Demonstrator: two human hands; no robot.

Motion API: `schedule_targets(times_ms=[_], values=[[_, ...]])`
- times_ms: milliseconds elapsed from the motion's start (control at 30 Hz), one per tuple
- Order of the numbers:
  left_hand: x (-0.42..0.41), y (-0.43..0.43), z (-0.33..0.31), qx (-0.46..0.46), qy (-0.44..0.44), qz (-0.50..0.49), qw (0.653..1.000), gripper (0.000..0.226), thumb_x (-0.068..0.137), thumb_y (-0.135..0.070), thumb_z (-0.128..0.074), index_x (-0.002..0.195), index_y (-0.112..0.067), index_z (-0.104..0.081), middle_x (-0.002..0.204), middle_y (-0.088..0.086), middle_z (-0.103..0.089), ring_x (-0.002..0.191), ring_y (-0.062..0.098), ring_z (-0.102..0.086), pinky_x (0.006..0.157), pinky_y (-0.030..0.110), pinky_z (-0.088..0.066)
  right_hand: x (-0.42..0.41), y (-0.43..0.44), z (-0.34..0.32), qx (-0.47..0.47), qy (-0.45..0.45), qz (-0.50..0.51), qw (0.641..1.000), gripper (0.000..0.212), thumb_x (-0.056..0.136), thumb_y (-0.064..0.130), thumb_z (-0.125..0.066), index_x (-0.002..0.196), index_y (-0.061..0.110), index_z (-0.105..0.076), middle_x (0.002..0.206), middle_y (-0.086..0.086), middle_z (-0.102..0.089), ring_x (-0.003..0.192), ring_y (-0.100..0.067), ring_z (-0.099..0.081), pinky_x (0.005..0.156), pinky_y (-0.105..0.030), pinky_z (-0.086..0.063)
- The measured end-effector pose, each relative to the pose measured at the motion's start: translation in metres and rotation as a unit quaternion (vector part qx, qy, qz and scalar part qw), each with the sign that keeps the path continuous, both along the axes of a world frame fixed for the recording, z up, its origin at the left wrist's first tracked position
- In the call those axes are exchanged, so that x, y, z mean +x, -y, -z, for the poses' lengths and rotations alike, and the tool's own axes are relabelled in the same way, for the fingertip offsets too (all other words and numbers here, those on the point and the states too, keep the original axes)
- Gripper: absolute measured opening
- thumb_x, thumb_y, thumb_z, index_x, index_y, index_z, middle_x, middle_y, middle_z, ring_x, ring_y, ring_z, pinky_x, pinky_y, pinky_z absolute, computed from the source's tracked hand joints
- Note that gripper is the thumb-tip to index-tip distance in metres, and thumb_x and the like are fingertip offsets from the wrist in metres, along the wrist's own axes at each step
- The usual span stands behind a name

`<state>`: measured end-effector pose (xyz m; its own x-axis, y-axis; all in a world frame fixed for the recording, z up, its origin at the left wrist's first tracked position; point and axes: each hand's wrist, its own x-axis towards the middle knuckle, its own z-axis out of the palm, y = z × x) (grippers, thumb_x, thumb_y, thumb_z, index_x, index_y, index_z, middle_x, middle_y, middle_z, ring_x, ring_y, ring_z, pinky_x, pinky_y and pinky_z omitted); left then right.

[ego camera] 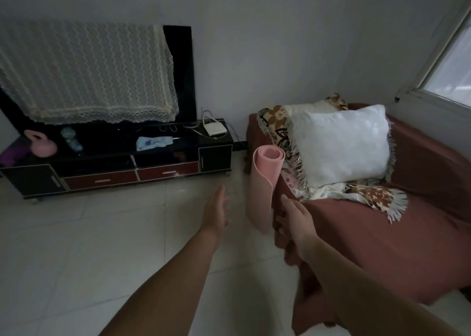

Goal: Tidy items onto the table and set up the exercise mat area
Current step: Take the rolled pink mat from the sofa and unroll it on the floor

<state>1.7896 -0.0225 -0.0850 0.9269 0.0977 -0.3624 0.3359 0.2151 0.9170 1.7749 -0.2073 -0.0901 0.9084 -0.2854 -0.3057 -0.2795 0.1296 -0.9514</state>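
Reaching with left hand [215, 208] and right hand [293, 219], grips apart and empty, for the pink mat [263, 182] standing rolled mid-frame by the couch [382, 233]; kettlebell [42, 144] on left tabletop [178, 142], unrolling not yet done.

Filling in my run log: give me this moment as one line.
step: reach for mat | mat: rolled, upright against sofa | left hand: open, short of mat | right hand: open, beside mat, contact unclear

head cam, wide-angle, worn by me | faces forward and down over tiled floor [102, 246] toward TV stand [122, 175] and sofa [382, 238] | near: my left hand [215, 209], right hand [297, 217] mid-frame
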Motion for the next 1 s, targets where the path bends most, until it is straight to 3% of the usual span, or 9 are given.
schedule_targets(times_ms=[100, 200, 300, 433, 600, 767, 867, 1000], values=[[0.048, -0.005, 0.002, 0.0, -0.002, 0.017, 1.0, 0.056, 0.097, -0.054, -0.036, 0.146, -0.027, -0.039, 0.144, 0.002, -0.048, 0.124, 0.021, -0.048, 0.076, 0.029, -0.041, 0.047, -0.005, 0.0, -0.005, -0.002, 0.008, 1.0, 0.027, 0.095, 0.039, -0.061, 0.115, 0.022, -0.064, 0.106, 0.0, -0.066, 0.09, -0.02, -0.065, 0.066, -0.03, -0.046], [0.095, -0.007, 0.007, 0.003, -0.006, 0.02, 1.0, 0.058, 0.095, -0.057, -0.036, 0.145, -0.028, -0.039, 0.145, 0.001, -0.048, 0.121, 0.02, -0.049, 0.073, 0.029, -0.042, 0.095, -0.004, 0.008, -0.006, -0.011, 0.011, 1.0, 0.03, 0.094, 0.041, -0.061, 0.117, 0.022, -0.064, 0.114, -0.004, -0.068, 0.099, -0.025, -0.067, 0.071, -0.032, -0.048], [0.143, -0.006, 0.02, 0.015, -0.015, 0.017, 1.0, 0.059, 0.094, -0.058, -0.036, 0.146, -0.028, -0.039, 0.145, 0.001, -0.048, 0.123, 0.021, -0.048, 0.078, 0.032, -0.043, 0.146, -0.002, 0.022, 0.004, -0.024, 0.015, 1.0, 0.037, 0.095, 0.042, -0.059, 0.123, 0.019, -0.063, 0.113, -0.007, -0.068, 0.095, -0.022, -0.066, 0.065, -0.029, -0.049], [0.215, 0.008, 0.032, 0.027, -0.03, 0.014, 0.999, 0.058, 0.095, -0.055, -0.036, 0.147, -0.027, -0.037, 0.146, 0.002, -0.046, 0.127, 0.021, -0.047, 0.092, 0.039, -0.041, 0.217, 0.009, 0.037, 0.033, -0.033, 0.007, 0.999, 0.027, 0.099, 0.035, -0.056, 0.119, 0.018, -0.062, 0.098, -0.001, -0.063, 0.085, -0.018, -0.063, 0.047, -0.019, -0.048], [0.318, 0.045, 0.04, 0.041, -0.05, 0.015, 0.998, 0.059, 0.096, -0.055, -0.036, 0.148, -0.027, -0.036, 0.148, 0.003, -0.044, 0.131, 0.025, -0.045, 0.096, 0.041, -0.038, 0.322, 0.046, 0.061, 0.018, -0.044, 0.014, 0.999, 0.025, 0.096, 0.041, -0.059, 0.113, 0.024, -0.063, 0.099, 0.003, -0.063, 0.088, -0.019, -0.063, 0.067, -0.031, -0.049], [0.4, 0.08, 0.057, 0.051, -0.078, 0.032, 0.995, 0.059, 0.096, -0.055, -0.036, 0.148, -0.027, -0.035, 0.148, 0.003, -0.045, 0.13, 0.025, -0.046, 0.1, 0.044, -0.038, 0.406, 0.087, 0.081, 0.013, -0.074, 0.034, 0.997, 0.038, 0.091, 0.048, -0.063, 0.116, 0.019, -0.064, 0.097, 0.0, -0.065, 0.083, -0.02, -0.065, 0.062, -0.029, -0.049], [0.436, 0.097, 0.072, 0.061, -0.095, 0.046, 0.993, 0.058, 0.096, -0.056, -0.036, 0.147, -0.029, -0.036, 0.147, 0.002, -0.046, 0.13, 0.024, -0.046, 0.101, 0.044, -0.039, 0.442, 0.104, 0.09, 0.004, -0.096, 0.037, 0.995, 0.047, 0.089, 0.053, -0.062, 0.123, 0.021, -0.062, 0.112, -0.002, -0.068, 0.096, -0.026, -0.068, 0.08, -0.041, -0.054], [0.488, 0.121, 0.101, 0.084, -0.122, 0.071, 0.986, 0.059, 0.095, -0.055, -0.039, 0.147, -0.027, -0.035, 0.147, 0.0, -0.044, 0.132, 0.024, -0.043, 0.107, 0.048, -0.037, 0.484, 0.123, 0.107, -0.004, -0.123, 0.061, 0.991, 0.047, 0.092, 0.049, -0.061, 0.126, 0.017, -0.061, 0.111, -0.003, -0.066, 0.094, -0.022, -0.066, 0.077, -0.033, -0.048]])
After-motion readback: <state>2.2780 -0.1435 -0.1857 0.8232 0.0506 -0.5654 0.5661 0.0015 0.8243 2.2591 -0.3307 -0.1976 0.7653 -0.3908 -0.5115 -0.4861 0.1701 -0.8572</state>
